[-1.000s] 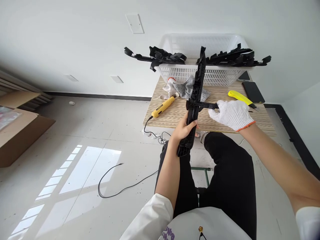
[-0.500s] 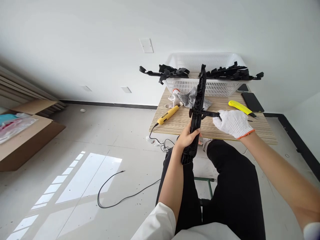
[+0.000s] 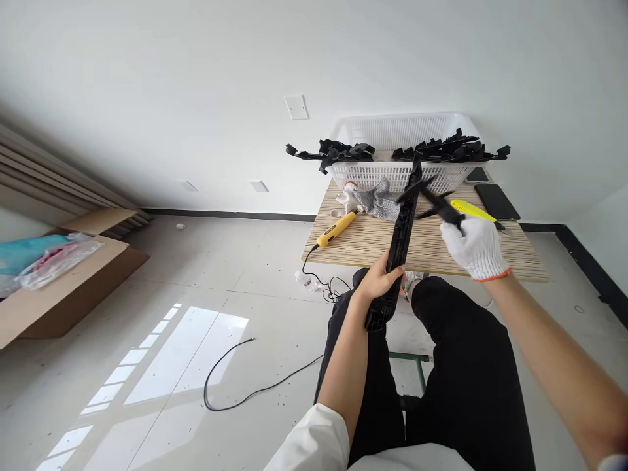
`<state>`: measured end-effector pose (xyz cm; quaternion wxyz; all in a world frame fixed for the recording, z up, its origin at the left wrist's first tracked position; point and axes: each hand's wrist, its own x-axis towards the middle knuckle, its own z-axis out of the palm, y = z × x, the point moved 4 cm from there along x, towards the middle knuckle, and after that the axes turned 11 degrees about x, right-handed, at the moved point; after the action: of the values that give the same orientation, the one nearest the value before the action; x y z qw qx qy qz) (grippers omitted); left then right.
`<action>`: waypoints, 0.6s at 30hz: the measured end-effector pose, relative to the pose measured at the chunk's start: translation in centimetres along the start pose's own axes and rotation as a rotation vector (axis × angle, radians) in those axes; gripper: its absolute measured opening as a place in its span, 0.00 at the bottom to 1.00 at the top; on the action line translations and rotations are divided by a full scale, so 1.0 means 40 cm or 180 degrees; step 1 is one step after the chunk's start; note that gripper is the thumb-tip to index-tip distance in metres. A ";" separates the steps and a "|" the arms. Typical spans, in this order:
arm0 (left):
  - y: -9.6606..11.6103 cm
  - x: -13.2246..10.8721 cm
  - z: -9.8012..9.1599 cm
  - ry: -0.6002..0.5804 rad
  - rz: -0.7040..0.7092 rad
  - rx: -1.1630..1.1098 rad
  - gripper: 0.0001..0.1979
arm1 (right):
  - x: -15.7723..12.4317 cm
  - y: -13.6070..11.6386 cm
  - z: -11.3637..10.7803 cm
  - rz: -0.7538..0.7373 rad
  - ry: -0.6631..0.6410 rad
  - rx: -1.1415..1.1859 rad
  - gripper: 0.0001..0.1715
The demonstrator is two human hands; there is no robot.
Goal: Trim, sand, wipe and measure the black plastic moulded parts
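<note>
My bare left hand (image 3: 380,279) is wrapped round the lower part of a long black plastic part (image 3: 402,239), which slants up over the table. In a white knit glove with an orange cuff, my right hand (image 3: 473,243) grips a smaller branched black piece (image 3: 444,208). That piece is blurred, and its far end lies across the upper part of the long one; whether they touch I cannot tell. Behind them, several black parts (image 3: 449,149) rest across the rim of a white basket (image 3: 383,171).
On the wooden table (image 3: 363,252) lie a yellow corded tool (image 3: 337,229), grey and white gloves (image 3: 380,199), a yellow cutter (image 3: 471,209) and a black phone (image 3: 496,201). A cardboard box (image 3: 103,261) stands at left; a black cable (image 3: 245,397) curls on the floor.
My right hand has moved slightly right with the branched piece, which has turned from lying level across the long part to a slant. The view has shifted a little.
</note>
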<state>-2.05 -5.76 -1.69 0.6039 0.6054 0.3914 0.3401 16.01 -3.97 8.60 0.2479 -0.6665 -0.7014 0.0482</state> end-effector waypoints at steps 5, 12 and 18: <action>-0.005 -0.003 0.031 0.0079 -0.0017 -0.0213 0.14 | -0.047 -0.071 0.136 0.0733 -0.1092 0.1295 0.28; 0.006 -0.015 0.021 0.0160 0.0057 0.0154 0.24 | -0.039 -0.093 0.176 0.0958 -0.0994 0.1019 0.32; 0.013 -0.010 0.038 -0.0399 0.0155 0.0210 0.40 | -0.010 -0.065 0.148 0.1201 -0.0699 0.0528 0.34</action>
<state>-0.85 -6.80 -1.21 0.5985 0.6544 0.3489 0.3030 11.20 -3.06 4.34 0.2105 -0.7540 -0.5808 0.2234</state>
